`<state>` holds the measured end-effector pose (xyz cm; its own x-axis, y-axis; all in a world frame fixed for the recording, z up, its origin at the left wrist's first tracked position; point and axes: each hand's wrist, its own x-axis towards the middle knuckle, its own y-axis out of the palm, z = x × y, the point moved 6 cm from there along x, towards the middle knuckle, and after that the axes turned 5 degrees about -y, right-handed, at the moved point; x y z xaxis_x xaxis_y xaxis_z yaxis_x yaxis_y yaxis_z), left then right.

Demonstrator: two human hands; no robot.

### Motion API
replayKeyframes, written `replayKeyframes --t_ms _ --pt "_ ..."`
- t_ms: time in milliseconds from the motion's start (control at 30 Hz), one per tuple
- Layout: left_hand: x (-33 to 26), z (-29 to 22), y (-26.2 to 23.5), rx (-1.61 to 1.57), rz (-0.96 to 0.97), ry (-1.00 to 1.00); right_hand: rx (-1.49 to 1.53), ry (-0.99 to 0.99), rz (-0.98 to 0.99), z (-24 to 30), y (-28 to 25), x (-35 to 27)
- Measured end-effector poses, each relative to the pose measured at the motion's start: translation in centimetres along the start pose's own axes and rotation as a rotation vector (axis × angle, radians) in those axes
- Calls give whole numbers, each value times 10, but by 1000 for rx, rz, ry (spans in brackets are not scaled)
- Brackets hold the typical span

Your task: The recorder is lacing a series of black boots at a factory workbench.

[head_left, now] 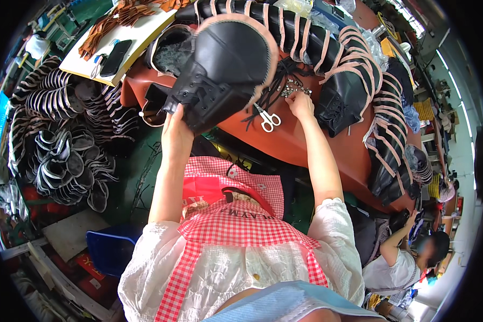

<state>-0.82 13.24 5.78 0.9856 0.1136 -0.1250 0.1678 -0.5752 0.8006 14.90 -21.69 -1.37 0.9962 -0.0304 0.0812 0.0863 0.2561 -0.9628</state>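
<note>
Above left hand point(176, 130), black boot upper point(225, 70)

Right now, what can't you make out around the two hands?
Head view only:
- Left hand: its fingertips are hidden behind the black boot upper it holds.
- Right hand: the small metal pieces at its fingertips are too small to identify; whether it pinches one is unclear.
- Scissors: blade tips are lost among black laces.

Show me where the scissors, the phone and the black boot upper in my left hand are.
scissors point(268, 119): head view, on the crossing above the white handles.
phone point(115, 57): head view, middle of its dark back.
black boot upper point(228, 59): head view, on its smooth black panel.
</note>
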Motion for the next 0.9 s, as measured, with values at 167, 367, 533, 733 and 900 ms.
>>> replayKeyframes --t_ms 167,367,533,733,900 --pt "-2 -7 -9 329 -46 -13 542 -179 13 -8 -26 4" --pt "-12 3 22 834 56 -24 1147 -217 47 64 -130 -48" --pt "-6 35 11 1159 216 148 1069 -418 272 146 -130 -106" --pt "-28 27 54 1267 313 42 806 -515 305 161 -106 -126" --pt "-33 28 58 1385 362 33 625 -638 273 173 -118 -133"
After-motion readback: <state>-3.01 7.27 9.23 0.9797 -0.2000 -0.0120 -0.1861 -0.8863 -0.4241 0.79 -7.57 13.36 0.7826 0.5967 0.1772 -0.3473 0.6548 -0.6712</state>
